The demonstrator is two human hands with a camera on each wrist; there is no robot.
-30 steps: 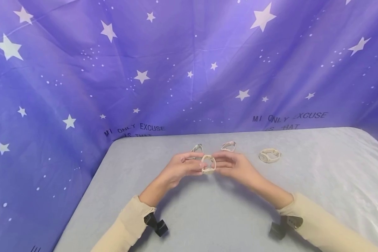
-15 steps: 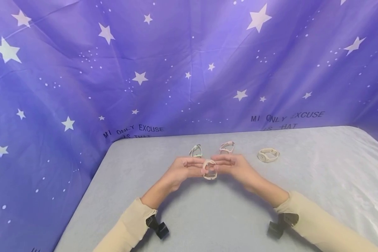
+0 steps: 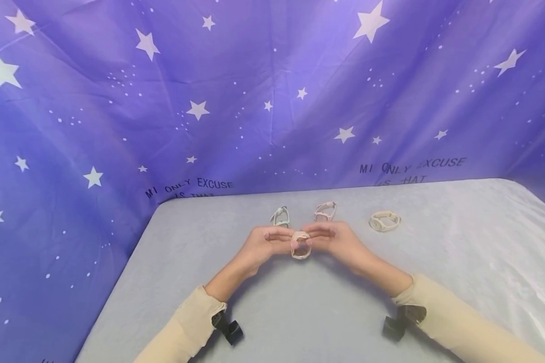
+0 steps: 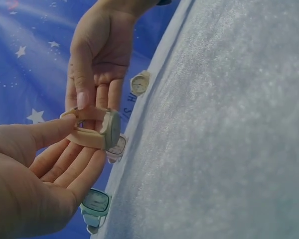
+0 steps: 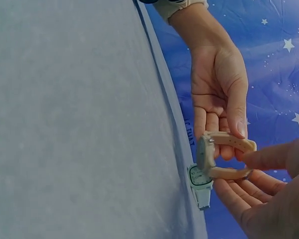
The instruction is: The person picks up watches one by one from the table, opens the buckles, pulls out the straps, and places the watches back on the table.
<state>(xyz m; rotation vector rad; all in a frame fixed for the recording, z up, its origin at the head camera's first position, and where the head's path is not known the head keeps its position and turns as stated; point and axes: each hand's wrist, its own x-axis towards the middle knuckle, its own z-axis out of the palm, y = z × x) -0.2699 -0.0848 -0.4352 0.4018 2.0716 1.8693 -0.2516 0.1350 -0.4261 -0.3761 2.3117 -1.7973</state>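
Note:
A beige wristwatch (image 4: 92,138), its strap closed in a loop, is held up between both hands above the table. My left hand (image 3: 269,247) pinches one side of the strap, thumb on top and fingers beneath. From the other side, my right hand (image 3: 338,238) pinches it too, its thumb (image 4: 83,98) on the strap. The dial (image 4: 112,130) faces away from me, towards the back. Behind my left hand stands a mint-green watch (image 4: 96,200). Behind the right one is a pink watch (image 3: 325,205).
Another beige watch (image 3: 378,225) lies farther right on the table, which has a grey-blue cloth (image 3: 309,312). A purple-blue curtain (image 3: 236,65) with stars hangs right behind the back edge. Each wrist wears a black camera mount (image 3: 229,330).
Both hands have come slightly lower with the watch, which has turned a little in the fingers. The mint-green and pink watches behind show more. The head view has shifted slightly.

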